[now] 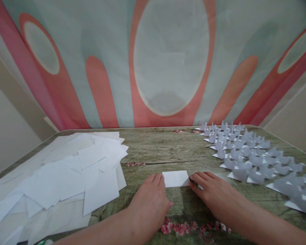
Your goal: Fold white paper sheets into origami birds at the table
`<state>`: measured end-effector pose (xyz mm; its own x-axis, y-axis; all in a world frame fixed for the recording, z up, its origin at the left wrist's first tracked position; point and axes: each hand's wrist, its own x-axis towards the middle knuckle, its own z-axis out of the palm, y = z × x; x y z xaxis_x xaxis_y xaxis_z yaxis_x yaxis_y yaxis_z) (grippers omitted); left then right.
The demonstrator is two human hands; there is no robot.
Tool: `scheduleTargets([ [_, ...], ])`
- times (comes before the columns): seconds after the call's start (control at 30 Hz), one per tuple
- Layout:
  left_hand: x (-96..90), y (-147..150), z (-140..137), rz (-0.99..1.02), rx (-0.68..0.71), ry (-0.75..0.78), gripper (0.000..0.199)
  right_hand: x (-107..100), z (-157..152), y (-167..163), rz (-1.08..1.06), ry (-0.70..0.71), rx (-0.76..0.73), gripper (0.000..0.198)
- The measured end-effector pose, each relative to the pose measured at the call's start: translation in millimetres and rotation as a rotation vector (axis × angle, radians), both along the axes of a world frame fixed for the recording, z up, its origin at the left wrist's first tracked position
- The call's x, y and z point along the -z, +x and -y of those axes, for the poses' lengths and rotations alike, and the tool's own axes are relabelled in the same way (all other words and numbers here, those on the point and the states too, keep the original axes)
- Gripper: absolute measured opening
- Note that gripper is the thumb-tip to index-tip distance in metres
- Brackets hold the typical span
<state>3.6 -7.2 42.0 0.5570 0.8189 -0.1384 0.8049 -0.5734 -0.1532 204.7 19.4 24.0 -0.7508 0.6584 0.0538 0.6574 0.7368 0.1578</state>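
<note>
A small white rectangle of paper (pixel 175 179), seemingly folded, lies flat on the wood-patterned table between my two hands. My left hand (pixel 150 200) rests at its left end, fingers stretched side by side and laid down over the edge, thumb apart. At the right end, my right hand (pixel 210 189) has its thumb and bent fingers closed on the paper's edge. A small pale and dark bit shows under those fingers; I cannot make out what it is. Both palms face down.
A loose, overlapping pile of white paper sheets (pixel 66 173) covers the table's left side. Several rows of folded white paper birds (pixel 237 153) stand along the right. Behind the table (pixel 153 146) hangs a pink and grey-green patterned cloth (pixel 112 41). A dark object (pixel 22 242) shows at the bottom left.
</note>
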Motion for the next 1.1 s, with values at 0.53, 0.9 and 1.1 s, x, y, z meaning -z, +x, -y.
scheduleTargets([
  [0.53, 2.8, -1, -2, 0.079, 0.037, 0.036, 0.032, 0, -47, -9, -0.491, -0.476, 0.096, 0.033],
  [0.9, 9.2, -17, -28, 0.467, -0.108, 0.028, 0.017, -5, -50, -28, -0.448, -0.683, 0.303, 0.032],
  [1.1, 30.3, -22, -43, 1.072, -0.194, -0.162, 0.038, 6, -60, -17, -0.737, -0.87, 0.281, 0.019],
])
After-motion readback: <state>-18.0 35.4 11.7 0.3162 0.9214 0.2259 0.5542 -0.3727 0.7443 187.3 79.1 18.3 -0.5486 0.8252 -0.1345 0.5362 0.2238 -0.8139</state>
